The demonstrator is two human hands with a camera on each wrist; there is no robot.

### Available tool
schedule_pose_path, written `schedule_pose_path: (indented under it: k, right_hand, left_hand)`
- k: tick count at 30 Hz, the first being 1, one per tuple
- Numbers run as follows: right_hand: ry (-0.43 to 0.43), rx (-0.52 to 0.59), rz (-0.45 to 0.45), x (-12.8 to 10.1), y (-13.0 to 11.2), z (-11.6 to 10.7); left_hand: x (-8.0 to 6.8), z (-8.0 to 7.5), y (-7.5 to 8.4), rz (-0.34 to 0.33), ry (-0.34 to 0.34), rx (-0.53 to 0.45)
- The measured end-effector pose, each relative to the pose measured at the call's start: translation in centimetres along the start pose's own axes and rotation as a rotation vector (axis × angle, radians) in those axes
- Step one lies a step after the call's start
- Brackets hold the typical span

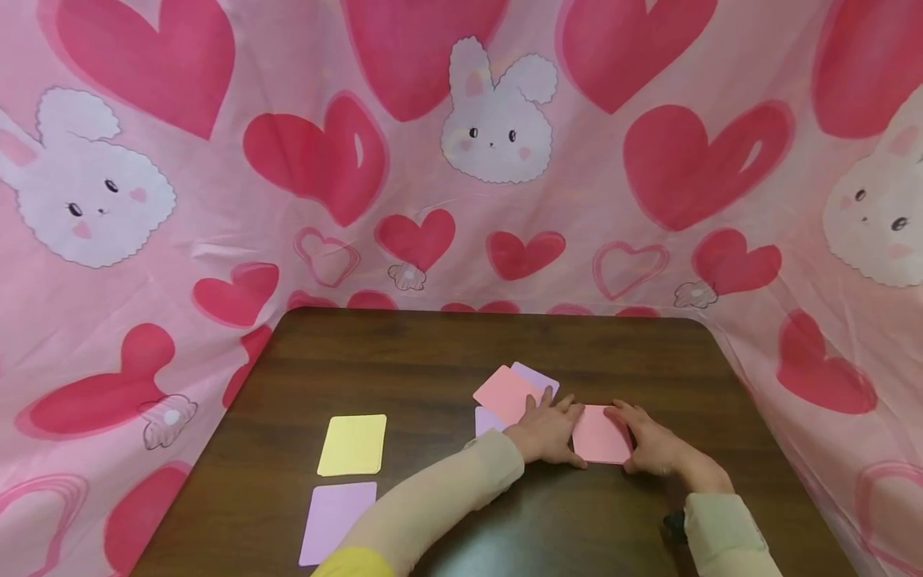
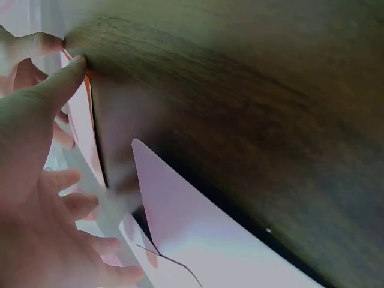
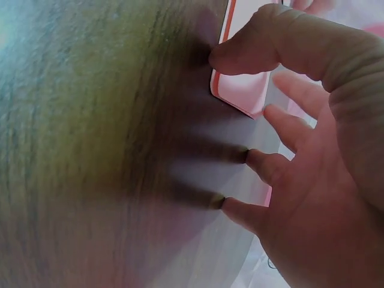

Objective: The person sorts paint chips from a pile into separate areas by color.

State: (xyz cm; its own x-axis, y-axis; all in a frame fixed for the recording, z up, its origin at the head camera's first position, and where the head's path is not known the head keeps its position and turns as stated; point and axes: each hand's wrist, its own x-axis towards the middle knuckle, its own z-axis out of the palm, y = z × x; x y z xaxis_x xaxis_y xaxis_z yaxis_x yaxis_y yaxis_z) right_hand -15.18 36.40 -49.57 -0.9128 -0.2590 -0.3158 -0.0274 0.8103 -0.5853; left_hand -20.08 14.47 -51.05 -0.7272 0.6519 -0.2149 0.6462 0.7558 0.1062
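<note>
A small pink stack of square paper cards [image 1: 601, 435] lies flat on the table, right of centre. At its left side my left hand [image 1: 550, 430] holds the corners between thumb and forefinger, its other fingers spread. My right hand [image 1: 654, 443] holds the right side likewise, thumb at the near corner and forefinger at the far one. In the right wrist view the thumb [image 3: 246, 51] touches the pink cards [image 3: 240, 90], with a red layer along the edge. Beyond my left hand, a salmon card [image 1: 505, 394] overlaps a purple card [image 1: 537, 378] and another purple card [image 1: 487, 421].
On the table's left lie a yellow card stack [image 1: 353, 445] and a purple card [image 1: 335, 521], partly hidden by my left sleeve [image 1: 447, 489]. The dark wooden table [image 1: 404, 344] meets a pink heart-and-rabbit cloth [image 1: 425, 192] behind and at both sides.
</note>
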Motion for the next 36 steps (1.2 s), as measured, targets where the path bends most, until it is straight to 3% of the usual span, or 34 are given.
schedule_pose_path:
  k: [4,9,12,16,22,31,36]
  right_hand:
    - [0.045,-0.02,-0.066,0.2,-0.1,0.4]
    - [0.247,-0.092,-0.16,0.8,-0.6,0.6]
    - [0.341,-0.097,-0.167,1.4,-1.5,0.7]
    - [0.383,-0.119,-0.169,2.4,-3.5,1.3]
    - [0.398,-0.156,-0.191,4.5,-7.2,3.1]
    - [0.289,-0.237,-0.099,7.7,-10.7,6.4]
    - [0.25,-0.31,-0.064,8.4,-11.3,7.3]
  left_hand:
    - [-0.5,-0.5,-1.0,0.018,0.026,-0.002]
    - [-1.4,-2.8,-4.0,0.011,0.085,-0.026]
    - [-1.7,-4.5,-6.6,0.005,0.069,-0.058]
    - [-1.9,-5.9,-9.5,-0.013,-0.008,-0.139]
    - [-2.5,-6.2,-11.6,-0.049,-0.068,-0.116]
    - [-2.6,-4.9,-12.1,-0.03,-0.12,-0.013]
    - [-1.9,-5.0,-12.2,-0.008,-0.138,-0.023]
